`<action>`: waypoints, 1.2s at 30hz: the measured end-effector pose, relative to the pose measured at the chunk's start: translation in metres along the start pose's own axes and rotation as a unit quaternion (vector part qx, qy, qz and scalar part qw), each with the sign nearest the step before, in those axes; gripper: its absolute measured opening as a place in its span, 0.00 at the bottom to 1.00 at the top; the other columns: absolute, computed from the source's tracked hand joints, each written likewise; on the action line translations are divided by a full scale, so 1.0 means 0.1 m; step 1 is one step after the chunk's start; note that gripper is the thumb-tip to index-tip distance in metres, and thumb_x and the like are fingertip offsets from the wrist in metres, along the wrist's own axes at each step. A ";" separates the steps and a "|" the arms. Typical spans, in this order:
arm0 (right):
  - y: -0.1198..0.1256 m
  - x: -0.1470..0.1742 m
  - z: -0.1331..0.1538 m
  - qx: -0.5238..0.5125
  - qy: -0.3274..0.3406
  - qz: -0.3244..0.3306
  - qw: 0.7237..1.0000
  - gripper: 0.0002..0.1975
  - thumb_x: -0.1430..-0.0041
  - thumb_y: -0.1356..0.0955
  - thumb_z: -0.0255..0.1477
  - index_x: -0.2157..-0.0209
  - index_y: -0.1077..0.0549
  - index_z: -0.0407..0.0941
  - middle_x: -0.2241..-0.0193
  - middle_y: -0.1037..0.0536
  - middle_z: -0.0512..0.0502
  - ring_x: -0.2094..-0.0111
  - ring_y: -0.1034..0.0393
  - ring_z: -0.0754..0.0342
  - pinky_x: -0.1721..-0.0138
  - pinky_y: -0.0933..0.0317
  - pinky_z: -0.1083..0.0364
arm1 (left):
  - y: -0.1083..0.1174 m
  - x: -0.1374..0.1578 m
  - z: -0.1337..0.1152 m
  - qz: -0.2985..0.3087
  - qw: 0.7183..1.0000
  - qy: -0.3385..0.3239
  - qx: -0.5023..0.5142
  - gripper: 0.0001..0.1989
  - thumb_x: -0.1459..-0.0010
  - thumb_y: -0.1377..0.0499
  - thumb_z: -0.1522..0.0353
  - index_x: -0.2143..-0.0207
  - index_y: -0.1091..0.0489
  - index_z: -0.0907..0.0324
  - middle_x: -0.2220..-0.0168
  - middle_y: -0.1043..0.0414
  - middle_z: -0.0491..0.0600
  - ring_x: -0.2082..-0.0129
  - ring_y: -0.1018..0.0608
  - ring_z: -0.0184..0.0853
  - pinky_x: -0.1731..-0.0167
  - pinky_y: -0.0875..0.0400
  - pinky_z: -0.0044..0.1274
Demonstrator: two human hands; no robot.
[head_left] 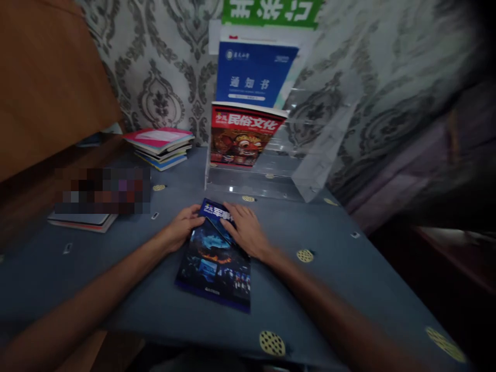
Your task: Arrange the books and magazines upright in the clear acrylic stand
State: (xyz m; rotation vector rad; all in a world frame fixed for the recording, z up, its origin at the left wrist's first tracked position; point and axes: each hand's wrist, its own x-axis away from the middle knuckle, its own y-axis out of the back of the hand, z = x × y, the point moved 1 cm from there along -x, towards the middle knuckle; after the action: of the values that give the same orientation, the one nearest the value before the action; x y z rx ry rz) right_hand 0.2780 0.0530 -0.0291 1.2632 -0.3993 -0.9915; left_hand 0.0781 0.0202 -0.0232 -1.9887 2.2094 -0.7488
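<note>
A dark blue magazine [217,261] with a glowing battle-like picture and white title characters lies flat on the table, slightly turned. At its upper left edge, my left hand [182,227] grips the side, the thumb resting over the cover. My right hand [246,230] lies flat across the upper right part, its fingers stretched toward the top edge and covering some of the title. A thin dark diagonal line runs over the cover between the hands; I cannot make out what it is.
Beyond the magazine stands a clear tiered rack [263,183] holding a red magazine [248,137], a blue booklet [253,75] and a green-topped one [271,13]. Stacked books [160,147] and another book pile [83,221], partly blurred out, sit left on the pineapple-patterned tablecloth [310,289].
</note>
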 end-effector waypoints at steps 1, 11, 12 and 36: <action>-0.01 0.00 -0.04 -0.014 0.006 -0.017 1.000 0.26 0.28 0.43 0.39 0.37 0.35 0.40 0.43 0.26 0.34 0.42 0.33 0.41 0.38 0.42 0.40 | 0.00 0.00 0.02 0.003 1.000 -0.005 0.008 0.22 0.58 0.27 0.72 0.60 0.27 0.62 0.68 0.20 0.49 0.71 0.20 0.34 0.67 0.27 0.24; 0.03 0.06 -0.29 -0.104 -0.027 -0.108 0.988 0.24 0.33 0.40 0.45 0.48 0.25 0.45 0.56 0.20 0.38 0.53 0.26 0.40 0.49 0.33 0.40 | 0.02 -0.05 0.07 0.002 0.998 -0.011 0.056 0.16 0.55 0.32 0.76 0.62 0.28 0.61 0.69 0.23 0.46 0.72 0.22 0.30 0.67 0.30 0.21; 0.04 0.07 -0.28 -0.118 -0.049 -0.107 0.986 0.24 0.34 0.40 0.45 0.48 0.25 0.45 0.55 0.20 0.38 0.52 0.26 0.40 0.49 0.33 0.40 | 0.02 -0.05 0.07 0.002 0.998 -0.012 0.062 0.15 0.55 0.32 0.76 0.62 0.28 0.60 0.70 0.23 0.46 0.72 0.23 0.30 0.67 0.30 0.21; 0.01 0.10 -0.05 -0.610 -0.362 -0.192 0.679 0.36 0.65 0.18 0.37 0.52 0.28 0.47 0.56 0.19 0.44 0.53 0.22 0.42 0.55 0.23 0.46 | 0.02 -0.01 0.02 -0.029 0.992 -0.066 0.105 0.08 0.48 0.31 0.68 0.65 0.25 0.60 0.70 0.25 0.45 0.72 0.25 0.29 0.66 0.31 0.22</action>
State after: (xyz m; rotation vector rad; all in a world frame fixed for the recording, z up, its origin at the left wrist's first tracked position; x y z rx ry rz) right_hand 0.2878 0.0481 -0.0323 -0.3558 0.0256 -1.6805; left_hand 0.0772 0.0209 -0.0261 -1.9466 1.9214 -0.7959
